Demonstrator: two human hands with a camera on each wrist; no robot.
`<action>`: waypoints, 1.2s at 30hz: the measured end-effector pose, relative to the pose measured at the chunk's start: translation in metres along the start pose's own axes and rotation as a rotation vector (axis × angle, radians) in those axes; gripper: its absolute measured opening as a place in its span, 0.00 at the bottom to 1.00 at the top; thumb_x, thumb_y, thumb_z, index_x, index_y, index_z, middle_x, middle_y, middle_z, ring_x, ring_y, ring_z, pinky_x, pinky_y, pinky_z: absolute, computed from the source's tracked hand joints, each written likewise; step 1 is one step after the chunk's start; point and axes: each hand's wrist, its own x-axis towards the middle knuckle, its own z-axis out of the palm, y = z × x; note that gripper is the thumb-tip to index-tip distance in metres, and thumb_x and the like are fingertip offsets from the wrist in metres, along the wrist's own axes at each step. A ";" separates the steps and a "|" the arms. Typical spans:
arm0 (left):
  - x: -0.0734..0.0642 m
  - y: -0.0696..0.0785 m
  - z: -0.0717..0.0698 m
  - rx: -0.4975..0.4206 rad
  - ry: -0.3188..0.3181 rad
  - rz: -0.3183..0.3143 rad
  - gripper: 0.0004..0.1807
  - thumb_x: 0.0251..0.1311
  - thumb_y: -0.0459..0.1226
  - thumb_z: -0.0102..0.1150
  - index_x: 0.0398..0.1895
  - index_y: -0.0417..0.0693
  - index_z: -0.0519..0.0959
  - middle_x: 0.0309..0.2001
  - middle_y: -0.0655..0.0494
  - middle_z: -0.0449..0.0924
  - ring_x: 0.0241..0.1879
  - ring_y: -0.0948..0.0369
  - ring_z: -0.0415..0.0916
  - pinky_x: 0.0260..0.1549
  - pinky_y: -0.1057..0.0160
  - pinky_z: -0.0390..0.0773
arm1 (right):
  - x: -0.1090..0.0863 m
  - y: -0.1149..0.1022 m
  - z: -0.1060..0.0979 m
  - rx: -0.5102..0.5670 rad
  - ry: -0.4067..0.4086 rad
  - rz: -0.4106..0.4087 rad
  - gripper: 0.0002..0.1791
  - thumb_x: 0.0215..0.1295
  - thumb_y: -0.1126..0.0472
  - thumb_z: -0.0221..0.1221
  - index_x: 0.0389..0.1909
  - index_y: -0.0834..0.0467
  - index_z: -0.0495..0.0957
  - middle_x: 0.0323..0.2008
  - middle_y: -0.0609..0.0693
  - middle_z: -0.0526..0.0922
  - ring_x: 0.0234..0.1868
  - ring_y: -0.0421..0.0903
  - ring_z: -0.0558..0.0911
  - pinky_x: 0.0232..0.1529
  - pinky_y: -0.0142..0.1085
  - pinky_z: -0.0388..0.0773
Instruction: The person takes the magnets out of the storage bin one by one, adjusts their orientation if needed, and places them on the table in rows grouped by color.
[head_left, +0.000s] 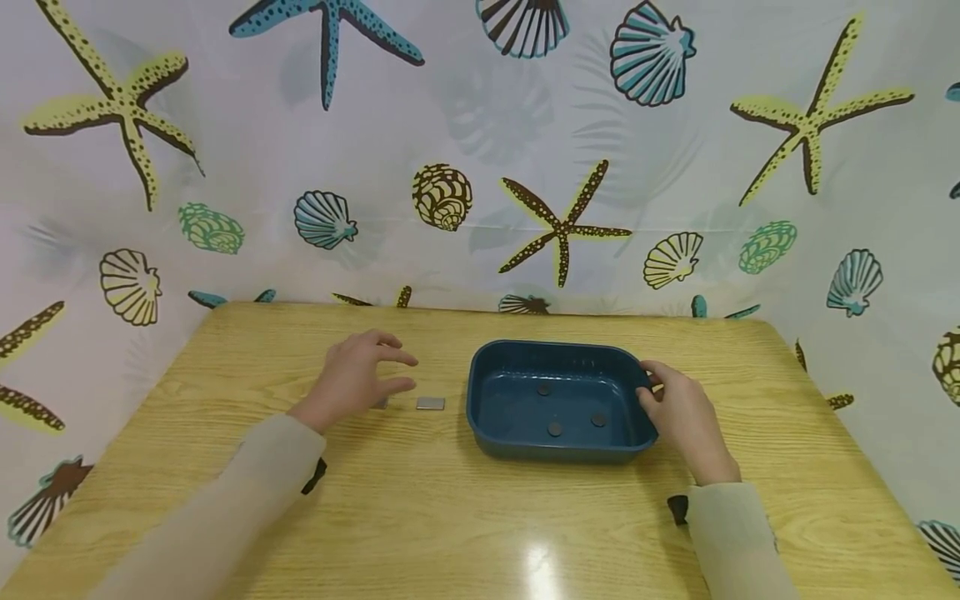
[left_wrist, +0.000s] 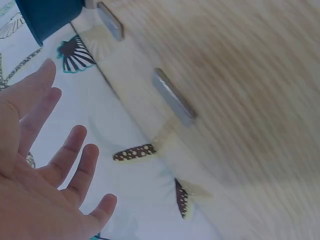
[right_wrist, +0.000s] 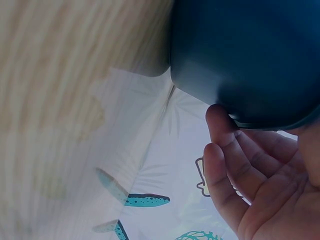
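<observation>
A dark blue rectangular plastic basin rests on the table, and three small dark round discs lie on its floor. My right hand grips the basin's right rim, thumb on the inner side and fingers outside; the right wrist view shows the fingertips against the outer wall. Left of the basin are two small flat grey metal bars. One bar lies in full view, while the other is partly hidden behind my left hand. That hand hovers over them with fingers spread, holding nothing.
The wood-grain table ends at the back against a white cloth printed with starfish and shells, which also rises at both sides. Dark straps show at the cuffs of both pale sleeves.
</observation>
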 end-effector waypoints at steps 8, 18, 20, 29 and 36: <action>0.018 0.030 0.003 -0.019 -0.007 0.053 0.17 0.61 0.43 0.73 0.54 0.54 0.88 0.62 0.44 0.80 0.64 0.42 0.74 0.61 0.31 0.67 | 0.000 0.001 0.000 -0.004 0.009 -0.004 0.26 0.77 0.62 0.56 0.72 0.63 0.70 0.59 0.66 0.81 0.54 0.60 0.86 0.47 0.49 0.87; 0.035 0.063 0.007 -0.028 -0.061 0.178 0.21 0.61 0.43 0.73 0.57 0.52 0.87 0.60 0.46 0.81 0.61 0.45 0.77 0.63 0.40 0.74 | 0.001 0.001 -0.001 -0.011 0.011 0.000 0.25 0.77 0.62 0.56 0.72 0.63 0.70 0.59 0.66 0.81 0.53 0.60 0.86 0.47 0.49 0.86; 0.038 0.070 0.008 -0.026 -0.082 0.189 0.22 0.61 0.44 0.73 0.58 0.52 0.86 0.62 0.46 0.80 0.63 0.45 0.75 0.65 0.41 0.73 | 0.002 0.001 -0.001 -0.009 0.012 0.000 0.25 0.77 0.62 0.56 0.72 0.63 0.70 0.59 0.66 0.81 0.53 0.60 0.86 0.47 0.49 0.86; 0.052 0.092 0.020 0.000 -0.192 0.229 0.23 0.64 0.46 0.70 0.63 0.56 0.83 0.68 0.48 0.76 0.69 0.46 0.70 0.71 0.42 0.68 | 0.003 0.001 0.000 -0.007 0.022 -0.001 0.25 0.76 0.63 0.57 0.71 0.64 0.71 0.58 0.66 0.82 0.52 0.59 0.86 0.46 0.48 0.87; 0.060 0.111 0.029 0.004 -0.237 0.273 0.24 0.64 0.47 0.70 0.64 0.59 0.82 0.68 0.51 0.76 0.71 0.47 0.68 0.73 0.43 0.66 | 0.003 0.002 0.001 -0.008 0.019 0.001 0.25 0.76 0.62 0.57 0.71 0.63 0.71 0.58 0.66 0.83 0.51 0.59 0.87 0.45 0.47 0.87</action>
